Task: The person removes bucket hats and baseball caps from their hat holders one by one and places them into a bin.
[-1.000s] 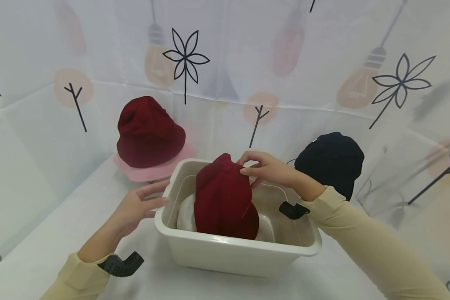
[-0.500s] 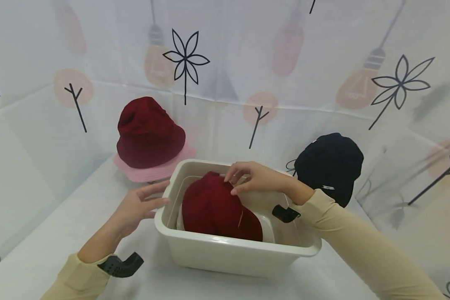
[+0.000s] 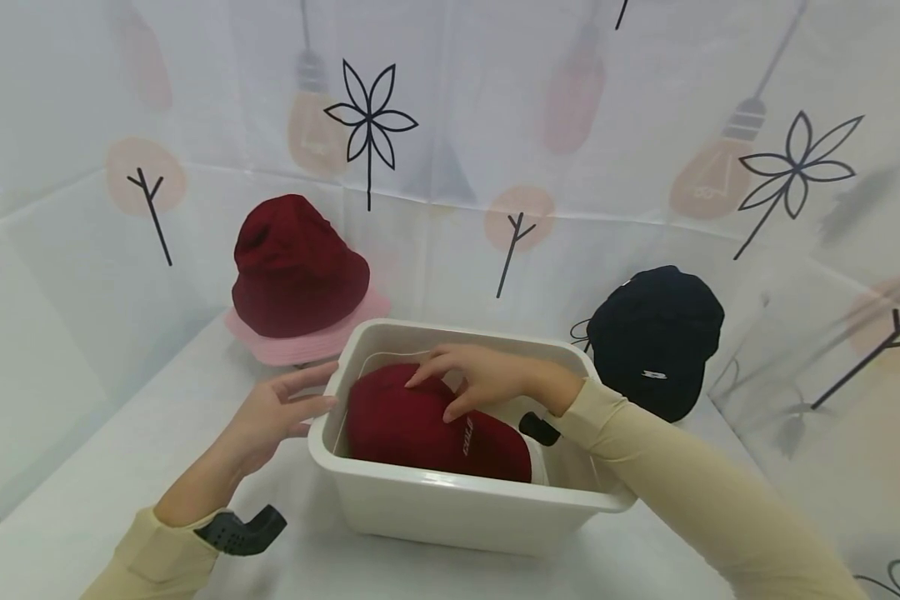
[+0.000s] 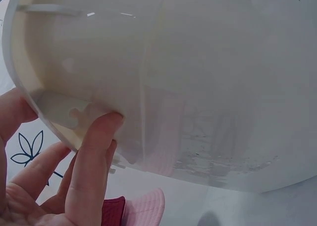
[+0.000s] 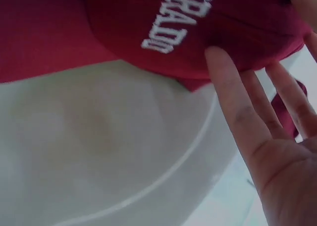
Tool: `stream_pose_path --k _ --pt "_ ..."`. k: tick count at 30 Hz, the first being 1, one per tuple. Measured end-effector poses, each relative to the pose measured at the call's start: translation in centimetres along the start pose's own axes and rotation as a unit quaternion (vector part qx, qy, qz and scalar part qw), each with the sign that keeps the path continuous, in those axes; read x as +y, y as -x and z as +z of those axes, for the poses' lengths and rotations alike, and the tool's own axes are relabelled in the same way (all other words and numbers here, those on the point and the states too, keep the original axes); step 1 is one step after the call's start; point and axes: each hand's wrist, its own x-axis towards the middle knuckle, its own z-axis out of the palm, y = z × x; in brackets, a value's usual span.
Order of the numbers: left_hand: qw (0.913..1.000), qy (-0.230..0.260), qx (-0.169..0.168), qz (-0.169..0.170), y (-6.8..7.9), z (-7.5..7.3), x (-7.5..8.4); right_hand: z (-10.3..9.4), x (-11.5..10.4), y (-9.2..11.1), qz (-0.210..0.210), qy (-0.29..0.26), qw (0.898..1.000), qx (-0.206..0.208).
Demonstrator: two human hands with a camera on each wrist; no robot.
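A dark red baseball cap [image 3: 397,417] with white lettering lies in a white plastic bin [image 3: 465,504], its visor toward the right. My right hand [image 3: 476,375] rests on the cap with fingers spread. In the right wrist view one fingertip touches the cap's front beside the lettering, while other fingers [image 5: 285,87] reach past its edge. My left hand [image 3: 273,417] is at the bin's left end, touching the rim with fairly straight fingers. From the left wrist, a finger [image 4: 91,151] presses the outer wall just below the rim. Under the visor shows a white item [image 3: 537,462].
At the back left a dark red bucket hat [image 3: 296,275] sits on a pink brim [image 3: 371,312]. A black cap [image 3: 656,342] stands behind the bin on the right. All rest on a white-covered table [image 3: 292,575] before a printed curtain [image 3: 450,108].
My right hand has moved down and left, lowering the red cap into the bin; the cap has tipped from raised to lying low. The left hand has stayed at the rim.
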Motion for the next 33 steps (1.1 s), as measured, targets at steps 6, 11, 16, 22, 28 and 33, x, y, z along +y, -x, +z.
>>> stream_pose_path --k 6,11,16,22,28,33 --pt "1.0 -0.002 0.002 0.001 -0.1 0.0 0.0 0.7 0.1 -1.6 0.0 0.065 0.998 -0.024" --pt "1.0 0.001 -0.001 0.001 -0.2 0.0 -0.1 1.4 0.5 -2.7 -0.005 0.106 0.993 -0.05" --pt "1.0 0.0 0.0 0.001 -0.1 -0.1 -0.1 2.5 0.8 -3.3 0.012 0.122 0.988 -0.092" --pt "1.0 0.003 0.002 -0.001 -0.1 0.0 -0.1 3.0 0.6 -3.1 0.036 0.15 0.981 -0.12" --pt "1.0 0.005 0.0 0.005 -0.1 0.1 -0.1 2.6 1.0 -2.1 0.058 0.149 0.976 -0.151" --pt "1.0 0.006 -0.001 0.004 0.0 0.0 -0.1 1.7 0.1 -1.2 0.099 0.118 0.973 -0.17"
